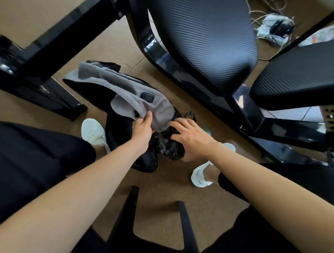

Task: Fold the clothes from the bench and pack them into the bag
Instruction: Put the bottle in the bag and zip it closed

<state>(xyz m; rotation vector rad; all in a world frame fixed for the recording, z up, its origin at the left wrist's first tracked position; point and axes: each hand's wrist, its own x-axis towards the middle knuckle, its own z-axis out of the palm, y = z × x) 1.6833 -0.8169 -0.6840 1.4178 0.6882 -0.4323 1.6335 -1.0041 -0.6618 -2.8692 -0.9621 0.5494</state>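
Note:
A grey and black backpack (110,86) lies on the brown floor between my feet, below the bench. My left hand (142,129) pinches the grey edge of the bag's flap at its opening. My right hand (190,138) rests on dark rolled clothing (173,151) at the bag's mouth, fingers spread over it and thumb beneath. What else is inside the bag is hidden. The black padded bench seat (203,42) stands above and behind the bag with nothing on it.
The bench's black metal frame (238,113) runs close to the right of the bag. Another black pad (306,78) juts in at the right. A frame leg (52,37) crosses the upper left. A power strip with cables (275,26) lies at the far right. My white shoes (93,131) flank the bag.

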